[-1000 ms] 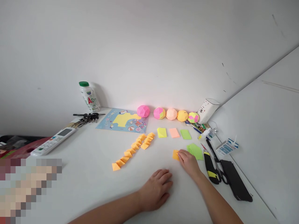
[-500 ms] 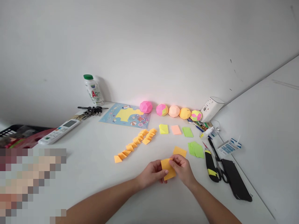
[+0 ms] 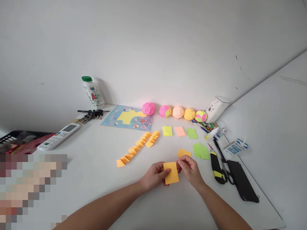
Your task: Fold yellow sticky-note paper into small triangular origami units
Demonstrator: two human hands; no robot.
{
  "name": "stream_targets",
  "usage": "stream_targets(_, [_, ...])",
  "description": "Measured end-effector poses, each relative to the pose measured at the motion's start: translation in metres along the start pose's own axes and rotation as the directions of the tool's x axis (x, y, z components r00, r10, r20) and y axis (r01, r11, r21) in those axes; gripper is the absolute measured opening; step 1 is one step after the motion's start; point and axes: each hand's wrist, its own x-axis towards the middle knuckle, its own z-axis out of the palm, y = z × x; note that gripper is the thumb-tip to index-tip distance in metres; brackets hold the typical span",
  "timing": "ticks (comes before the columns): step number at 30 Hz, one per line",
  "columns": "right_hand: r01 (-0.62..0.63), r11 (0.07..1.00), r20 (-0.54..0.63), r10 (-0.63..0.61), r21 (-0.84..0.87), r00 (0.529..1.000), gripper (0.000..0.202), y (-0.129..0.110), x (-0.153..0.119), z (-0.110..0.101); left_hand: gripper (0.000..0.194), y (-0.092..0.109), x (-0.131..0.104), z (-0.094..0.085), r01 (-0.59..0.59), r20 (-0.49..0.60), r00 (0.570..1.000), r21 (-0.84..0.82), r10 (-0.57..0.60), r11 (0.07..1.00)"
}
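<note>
Nearest, we see the left hand [image 3: 155, 175] pinching an orange sheet [image 3: 174, 175], while the right hand [image 3: 190, 169] curls its fingertips together at the sheet's right edge; whether these grip it, we cannot tell. Beyond lie a second orange paper [image 3: 184, 152] and rows of folded orange pieces [image 3: 132, 151]; farthest, faceted balls [image 3: 177, 112].

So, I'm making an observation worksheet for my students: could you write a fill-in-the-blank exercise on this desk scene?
1. The ____ of the left hand rests on the face of an orange sheet.
2. The white bottle has a ____ cap.
3. Near the wall sit ____ faceted balls.
4. The remote control lies on the ____ side of the desk.

Missing words: thumb; green; five; left.
</note>
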Motion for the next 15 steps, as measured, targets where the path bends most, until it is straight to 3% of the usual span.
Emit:
stream_targets(6, [-0.054,0.996,-0.047,0.051,-0.065,0.998,0.044,-0.0024,0.0023,-0.0001,0.036,0.004,-0.0011,0.0015,0.006,0.009,1.0,0.013,-0.006,1.0])
stream_targets(15, [-0.047,0.998,0.021,0.046,0.033,0.999,0.036,-0.0012,0.003,0.0006,0.035,0.0005,0.0005,-0.0003,0.001,0.011,1.0,0.021,-0.001,1.0])
